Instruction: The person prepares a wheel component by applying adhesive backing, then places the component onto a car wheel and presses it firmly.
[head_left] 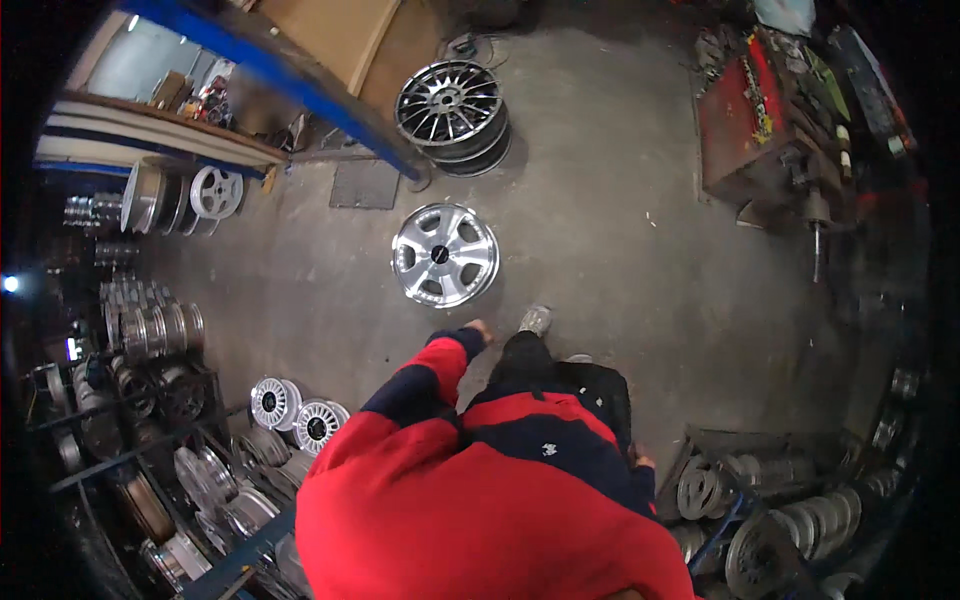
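My left hand hangs out in front of me at the end of a red and navy sleeve, just short of a silver alloy wheel lying flat on the floor. The hand stands apart from that wheel, and nothing shows in it; its fingers are too small to make out. Down by my right hip is my right hand, mostly covered by the sleeve and body, so its fingers cannot be read. Beyond the single wheel, a dark multi-spoke wheel tops a short stack.
Metal racks of wheels line the left, with two white wheels at their edge. Another wheel rack stands at lower right. A red workbench is at far right, a blue post at far left. My shoe is on the concrete floor.
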